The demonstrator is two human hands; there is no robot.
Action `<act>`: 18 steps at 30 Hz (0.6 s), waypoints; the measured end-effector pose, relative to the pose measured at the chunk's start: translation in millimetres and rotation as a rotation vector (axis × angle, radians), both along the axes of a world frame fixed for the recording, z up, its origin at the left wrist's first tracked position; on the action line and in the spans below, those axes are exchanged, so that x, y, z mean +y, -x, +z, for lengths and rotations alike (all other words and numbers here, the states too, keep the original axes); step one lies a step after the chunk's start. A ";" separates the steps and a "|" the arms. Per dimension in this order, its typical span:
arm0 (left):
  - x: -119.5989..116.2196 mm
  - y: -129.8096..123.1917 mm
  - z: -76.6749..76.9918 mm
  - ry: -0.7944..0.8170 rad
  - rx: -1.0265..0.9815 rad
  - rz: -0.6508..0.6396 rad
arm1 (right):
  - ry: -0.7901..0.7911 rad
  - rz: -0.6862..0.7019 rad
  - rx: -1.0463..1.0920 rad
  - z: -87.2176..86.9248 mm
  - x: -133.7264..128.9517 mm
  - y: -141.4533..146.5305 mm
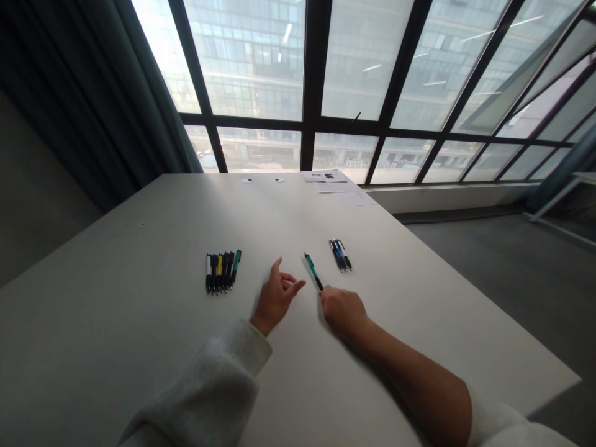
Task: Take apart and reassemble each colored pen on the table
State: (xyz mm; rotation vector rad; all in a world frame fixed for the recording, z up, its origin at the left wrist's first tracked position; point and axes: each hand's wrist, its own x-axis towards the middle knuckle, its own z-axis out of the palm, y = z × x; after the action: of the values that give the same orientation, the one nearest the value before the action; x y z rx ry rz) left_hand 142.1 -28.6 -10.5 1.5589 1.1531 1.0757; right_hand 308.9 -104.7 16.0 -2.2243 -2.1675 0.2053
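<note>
Green-and-black pen [313,270] lies on the white tabletop [116,323], its lower end at the right hand [342,310], whose curled fingers [326,297] seem to touch it, though a hold is hard to tell. The left hand [276,297] sits just beside, fingers [291,287] spread, empty. A row of pens [223,271] and a blue-and-black pen bunch [339,254] lie either side.
</note>
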 end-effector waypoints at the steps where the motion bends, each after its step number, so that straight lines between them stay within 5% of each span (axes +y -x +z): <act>1: -1.6 0.4 1.6 -0.024 0.037 -0.005 | -0.003 -0.040 -0.009 0.0 5.7 -6.6; 6: -6.5 0.4 4.8 -0.066 0.111 -0.054 | -0.010 -0.161 -0.035 -0.7 28.2 -27.2; 18: -8.5 1.3 5.4 -0.035 0.096 -0.087 | -0.003 -0.211 -0.031 2.3 45.7 -32.6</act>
State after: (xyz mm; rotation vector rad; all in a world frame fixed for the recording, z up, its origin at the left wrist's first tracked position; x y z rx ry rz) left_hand 140.8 -37.1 -5.1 1.6879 1.1253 0.9775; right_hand 341.5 -59.0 18.3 -2.4472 -1.9249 0.1617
